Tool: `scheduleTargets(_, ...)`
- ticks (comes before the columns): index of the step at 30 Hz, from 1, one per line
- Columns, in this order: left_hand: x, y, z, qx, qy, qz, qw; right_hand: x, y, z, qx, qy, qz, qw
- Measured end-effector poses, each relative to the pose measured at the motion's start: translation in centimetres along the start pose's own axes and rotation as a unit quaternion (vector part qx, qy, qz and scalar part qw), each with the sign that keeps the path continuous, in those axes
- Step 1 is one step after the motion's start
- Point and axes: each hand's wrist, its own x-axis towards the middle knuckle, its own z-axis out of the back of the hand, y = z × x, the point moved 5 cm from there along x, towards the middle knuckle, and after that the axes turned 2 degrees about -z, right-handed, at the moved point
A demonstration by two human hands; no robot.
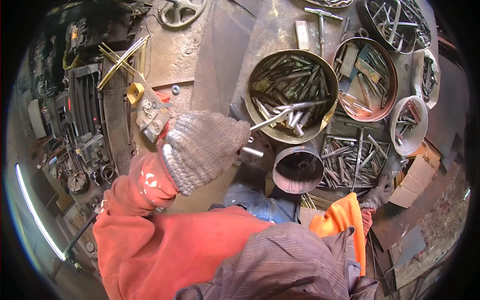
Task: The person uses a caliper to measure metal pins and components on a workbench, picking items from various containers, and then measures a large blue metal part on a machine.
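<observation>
My left hand (207, 150), in a grey knit glove, is closed around a thin metal rod with a bent tip (270, 121). The rod reaches over the near rim of a round tin (251, 102) full of drill bits (295, 80), its tip among the bits. A short shiny metal cylinder (252, 152) shows just under the glove. My right hand (378, 195), also gloved, is low at the right, beside the corner of a rectangular tray (327, 186) of small metal bits (345, 157). Its fingers are dark and partly hidden, so I cannot see a hold.
An upright metal pipe (280, 182) stands between tin and tray. A reddish round pan (390, 107), a white tub (424, 117) and a dark basket (406, 47) hold more tools. A T-handled tool (322, 30) lies behind. Machinery (82, 105) and brass-coloured rods (122, 62) are at left.
</observation>
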Motion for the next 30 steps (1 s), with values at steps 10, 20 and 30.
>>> scheduleTargets(10, 5.1, 0.7, -2.5, -0.3, -0.145, 0.03, 0.942, 0.0, 0.0, 0.2, 0.034, 0.01, 0.018, 0.999)
scheduleTargets(20, -1.2, 0.2, -3.1, -0.831, -0.162, 0.054, 0.53, 2.4, -2.9, -0.8, 0.105, 0.027, 0.04, 0.993)
scheduleTargets(30, -9.5, -6.4, -8.6, -0.844, -0.128, -0.007, 0.521, -8.0, 9.2, 7.3, 0.158, 0.195, 0.132, 0.959)
